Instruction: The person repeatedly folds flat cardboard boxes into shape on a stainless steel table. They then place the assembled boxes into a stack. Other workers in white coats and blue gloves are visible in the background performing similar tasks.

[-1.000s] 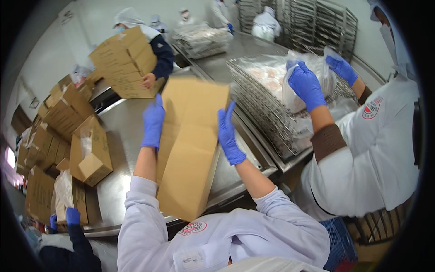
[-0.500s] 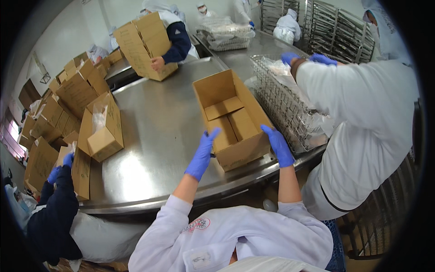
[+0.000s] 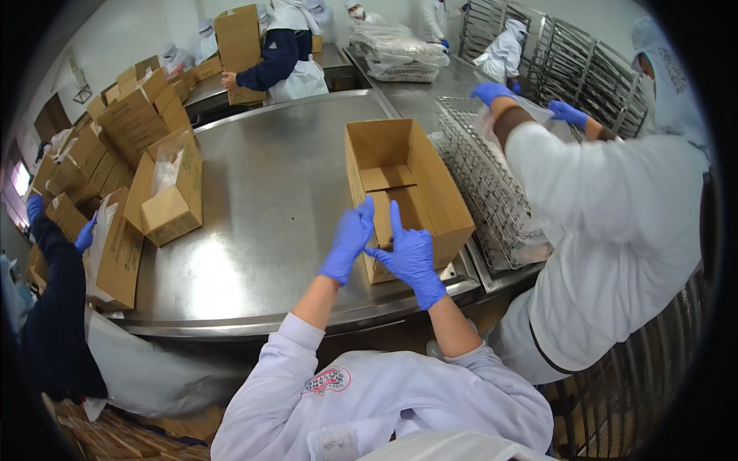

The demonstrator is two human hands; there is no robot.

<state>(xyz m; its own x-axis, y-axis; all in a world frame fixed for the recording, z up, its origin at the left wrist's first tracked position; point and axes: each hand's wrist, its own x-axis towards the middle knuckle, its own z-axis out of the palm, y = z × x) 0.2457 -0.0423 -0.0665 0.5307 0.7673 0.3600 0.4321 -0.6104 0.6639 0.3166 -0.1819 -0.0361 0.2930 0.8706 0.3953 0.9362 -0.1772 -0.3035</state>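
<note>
An open-topped brown cardboard box (image 3: 457, 229) stands on the steel table in front of me, its inside showing bottom flaps and nothing else. Against its near left corner is my left hand (image 3: 350, 244), in a blue glove, fingers stretched upward. My right hand (image 3: 415, 261), also blue-gloved, reaches across the box's near end. Its index finger points up and its thumb stretches toward the left hand, while a strip of cardboard shows between the two hands. Neither hand visibly grips anything; how firmly they press on the box cannot be told.
Wire baskets (image 3: 492, 173) holding clear plastic line the box's right side, where a co-worker in white (image 3: 600, 192) handles plastic. A cardboard box (image 3: 173, 203) with a plastic liner sits at left, near a dark-sleeved co-worker (image 3: 61, 300). The steel table (image 3: 261, 207) lies between.
My right hand has left the box's right near corner and moved left beside my left hand. The far co-worker's carton has moved away. At right, the co-worker has lifted plastic above the baskets.
</note>
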